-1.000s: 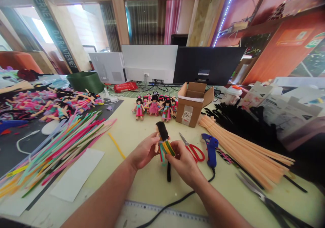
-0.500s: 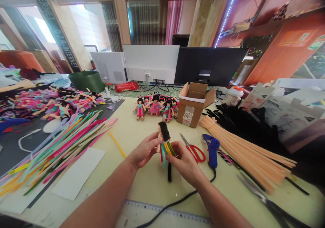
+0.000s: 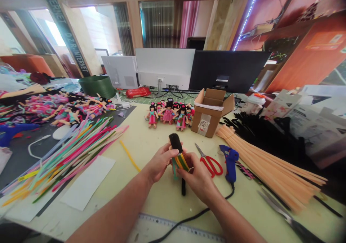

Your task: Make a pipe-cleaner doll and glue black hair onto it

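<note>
A small doll (image 3: 176, 144) with black hair and a yellow, green and teal striped skirt is held above the middle of the table. My left hand (image 3: 160, 162) grips its upper body from the left, thumb near the hair. The fingers of my right hand (image 3: 196, 171) pinch the striped skirt from the right. A black strip (image 3: 183, 187) hangs below the doll. Right of my hands lie red-handled scissors (image 3: 211, 165) and a blue glue gun (image 3: 229, 162).
Several finished dolls (image 3: 168, 114) stand beside an open cardboard box (image 3: 207, 122) at the back. Colored stems (image 3: 81, 145) and white paper (image 3: 88, 181) lie left. Peach stems (image 3: 267, 163) and large shears (image 3: 283, 210) lie right. A cable crosses the ruler (image 3: 162, 223) in front.
The doll has turned and tilted a little between my hands, its black hair now more toward me. The whole view has shifted slightly; both hands keep their hold.
</note>
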### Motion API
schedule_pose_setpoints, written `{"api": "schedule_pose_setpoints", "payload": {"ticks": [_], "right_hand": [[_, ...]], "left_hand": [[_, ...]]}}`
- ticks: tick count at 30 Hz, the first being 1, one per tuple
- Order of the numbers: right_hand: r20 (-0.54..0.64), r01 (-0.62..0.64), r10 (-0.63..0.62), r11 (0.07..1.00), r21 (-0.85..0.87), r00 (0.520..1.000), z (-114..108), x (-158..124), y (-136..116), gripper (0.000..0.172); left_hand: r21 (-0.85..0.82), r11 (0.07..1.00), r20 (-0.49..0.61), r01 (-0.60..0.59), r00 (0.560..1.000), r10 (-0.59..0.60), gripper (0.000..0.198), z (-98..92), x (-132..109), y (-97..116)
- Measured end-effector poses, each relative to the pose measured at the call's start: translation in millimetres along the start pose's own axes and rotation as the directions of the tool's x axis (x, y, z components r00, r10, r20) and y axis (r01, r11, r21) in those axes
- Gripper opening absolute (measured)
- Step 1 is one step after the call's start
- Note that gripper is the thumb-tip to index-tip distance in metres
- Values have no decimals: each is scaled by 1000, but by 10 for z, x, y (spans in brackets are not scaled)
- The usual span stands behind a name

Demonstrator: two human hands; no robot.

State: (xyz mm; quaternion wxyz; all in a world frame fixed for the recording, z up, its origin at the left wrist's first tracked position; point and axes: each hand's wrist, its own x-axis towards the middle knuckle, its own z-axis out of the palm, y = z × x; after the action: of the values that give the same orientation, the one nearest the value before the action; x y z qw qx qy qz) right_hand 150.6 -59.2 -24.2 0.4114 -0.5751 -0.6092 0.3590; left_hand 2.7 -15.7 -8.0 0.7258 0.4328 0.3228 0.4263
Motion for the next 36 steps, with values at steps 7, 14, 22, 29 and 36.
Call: {"api": "schedule_pose_setpoints", "payload": {"ticks": [7, 14, 22, 29, 36], "right_hand": [[20, -16, 16, 1000, -5, 1000, 18, 5, 40, 25], [37, -2, 2, 1000, 7, 999, 8, -3, 30, 25], [31, -14, 14, 1000, 13, 999, 7, 2, 0, 25], [36, -17, 16, 1000, 12, 999, 14, 2, 19, 32], [36, -32, 32, 999, 2, 999, 5, 1, -18, 32]], "left_hand": [[-21, 999, -29, 29, 999, -30, 40, -3, 6, -16], [-54, 998, -3, 33, 999, -34, 37, -13, 14, -10], [-67, 997, -4, 44, 999, -45, 38, -31, 14, -24], [-59, 997, -19, 55, 998, -57, 37, -32, 18, -32], [-60, 996, -24, 64, 998, -66, 37, -26, 27, -34]]}}
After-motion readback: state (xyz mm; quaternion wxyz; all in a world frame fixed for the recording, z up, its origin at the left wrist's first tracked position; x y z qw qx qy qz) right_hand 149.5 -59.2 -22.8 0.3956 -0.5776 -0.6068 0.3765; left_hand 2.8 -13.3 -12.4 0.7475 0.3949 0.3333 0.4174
